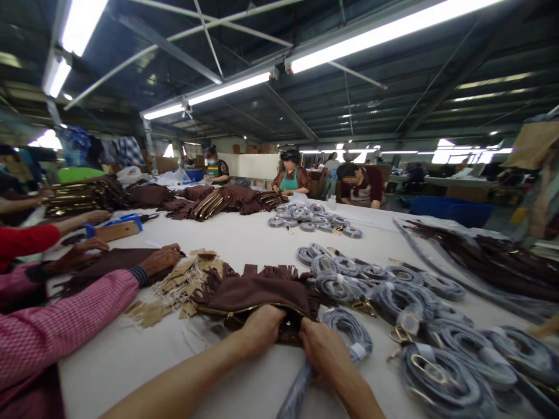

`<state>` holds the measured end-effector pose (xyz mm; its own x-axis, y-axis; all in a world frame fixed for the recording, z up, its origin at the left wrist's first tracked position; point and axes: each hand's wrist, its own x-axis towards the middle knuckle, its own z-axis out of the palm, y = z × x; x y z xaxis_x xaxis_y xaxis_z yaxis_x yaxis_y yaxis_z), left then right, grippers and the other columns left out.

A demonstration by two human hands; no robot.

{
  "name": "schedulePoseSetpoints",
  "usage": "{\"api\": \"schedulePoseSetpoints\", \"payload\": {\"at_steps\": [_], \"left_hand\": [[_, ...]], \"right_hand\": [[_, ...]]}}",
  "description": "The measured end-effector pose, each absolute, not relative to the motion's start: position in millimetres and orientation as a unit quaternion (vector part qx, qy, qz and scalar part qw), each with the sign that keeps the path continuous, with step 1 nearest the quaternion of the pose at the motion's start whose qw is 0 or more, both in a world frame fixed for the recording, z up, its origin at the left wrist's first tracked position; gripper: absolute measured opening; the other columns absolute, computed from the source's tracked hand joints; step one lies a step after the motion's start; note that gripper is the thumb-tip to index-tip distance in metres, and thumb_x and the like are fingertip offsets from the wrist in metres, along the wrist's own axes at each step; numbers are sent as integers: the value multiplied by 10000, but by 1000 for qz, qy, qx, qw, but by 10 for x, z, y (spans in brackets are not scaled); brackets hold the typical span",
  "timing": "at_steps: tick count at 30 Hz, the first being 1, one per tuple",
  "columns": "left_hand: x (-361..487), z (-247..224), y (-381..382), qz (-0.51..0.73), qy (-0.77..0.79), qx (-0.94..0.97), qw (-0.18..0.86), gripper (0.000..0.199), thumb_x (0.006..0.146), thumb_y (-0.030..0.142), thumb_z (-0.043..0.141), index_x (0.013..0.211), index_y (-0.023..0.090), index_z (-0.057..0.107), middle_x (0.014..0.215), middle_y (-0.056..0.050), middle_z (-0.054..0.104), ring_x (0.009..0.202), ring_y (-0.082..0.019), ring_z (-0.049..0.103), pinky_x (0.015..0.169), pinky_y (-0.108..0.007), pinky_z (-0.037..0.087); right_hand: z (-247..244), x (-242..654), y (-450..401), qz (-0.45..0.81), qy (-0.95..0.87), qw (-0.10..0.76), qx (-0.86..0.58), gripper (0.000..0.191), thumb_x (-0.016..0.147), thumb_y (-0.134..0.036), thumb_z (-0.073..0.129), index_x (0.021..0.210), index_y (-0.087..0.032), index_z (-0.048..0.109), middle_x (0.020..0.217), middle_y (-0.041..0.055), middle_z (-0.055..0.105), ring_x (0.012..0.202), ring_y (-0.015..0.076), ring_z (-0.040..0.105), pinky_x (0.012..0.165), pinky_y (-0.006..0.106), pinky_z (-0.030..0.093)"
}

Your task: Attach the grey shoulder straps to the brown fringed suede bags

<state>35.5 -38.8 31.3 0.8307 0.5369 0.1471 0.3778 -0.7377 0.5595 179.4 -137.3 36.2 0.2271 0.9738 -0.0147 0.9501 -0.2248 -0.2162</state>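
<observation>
A dark brown fringed bag lies on the white table, its gold zipper side facing me and its mouth partly open. At the left part of the opening is my left hand, closed on the bag's edge, with fingertips hidden inside. My right hand grips the right part of the opening, its fingers partly hidden. Dark, shiny contents or lining show between the hands. Beside my right hand sits a coiled strap in clear wrap; another wrapped length runs under my right wrist.
Many wrapped coiled straps cover the right side. Tan tags with white strings lie left of the bag. A co-worker's checked sleeve reaches in from the left. Brown bags are piled farther back, and people work across the table.
</observation>
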Motion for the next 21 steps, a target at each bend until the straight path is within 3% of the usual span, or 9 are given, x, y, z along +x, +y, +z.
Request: {"api": "schedulePoseSetpoints", "payload": {"at_steps": [6, 13, 21], "left_hand": [[444, 298, -438, 167, 261, 901, 304, 418, 791, 72, 456, 1089, 215, 711, 1136, -39, 703, 1048, -213, 625, 954, -292, 451], [470, 244, -434, 164, 267, 906, 285, 377, 823, 75, 443, 1091, 182, 686, 1130, -66, 697, 1049, -224, 627, 954, -308, 460], [481, 276, -306, 173, 243, 915, 271, 292, 832, 100, 488, 1055, 146, 671, 1139, -96, 691, 1049, -228, 627, 981, -312, 453]], "right_hand": [[322, 1815, -1351, 95, -602, 112, -785, 231, 937, -138, 397, 998, -141, 620, 948, 153, 731, 922, 278, 682, 676, 306, 399], [368, 1864, -1376, 145, -602, 165, -768, 255, 901, -80, 374, 872, -166, 612, 902, 84, 733, 857, 188, 663, 688, 253, 391], [451, 1760, -1367, 140, -620, 229, -737, 255, 902, -107, 411, 855, -188, 648, 867, 55, 717, 851, 178, 646, 731, 245, 403]]}}
